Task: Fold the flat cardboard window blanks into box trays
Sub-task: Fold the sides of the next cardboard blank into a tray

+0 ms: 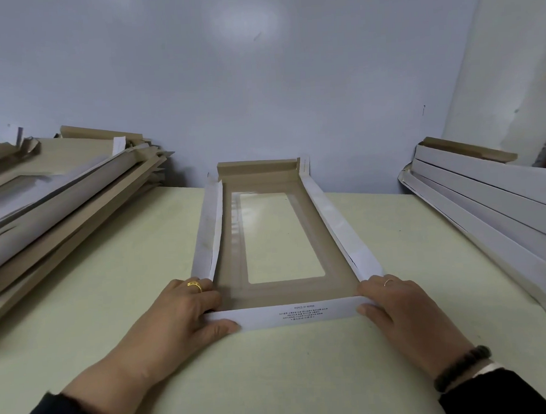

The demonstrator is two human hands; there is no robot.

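Observation:
A cardboard window blank [301, 292] lies on the table [273, 365] in front of me, brown inside with a clear film window [276, 235]. Its far wall and both long white side walls stand up. The near white flap [290, 315], printed with small text, is raised between my hands. My left hand [191, 309] grips the near left corner, thumb on the outside of the flap and fingers over the side wall. My right hand [393, 301] grips the near right corner in the same way.
A messy stack of flat blanks [59, 199] rises on the left of the pale green table. On the right, several folded white trays [493, 208] lean in a pile. A grey-blue wall [258, 81] closes the table's far edge.

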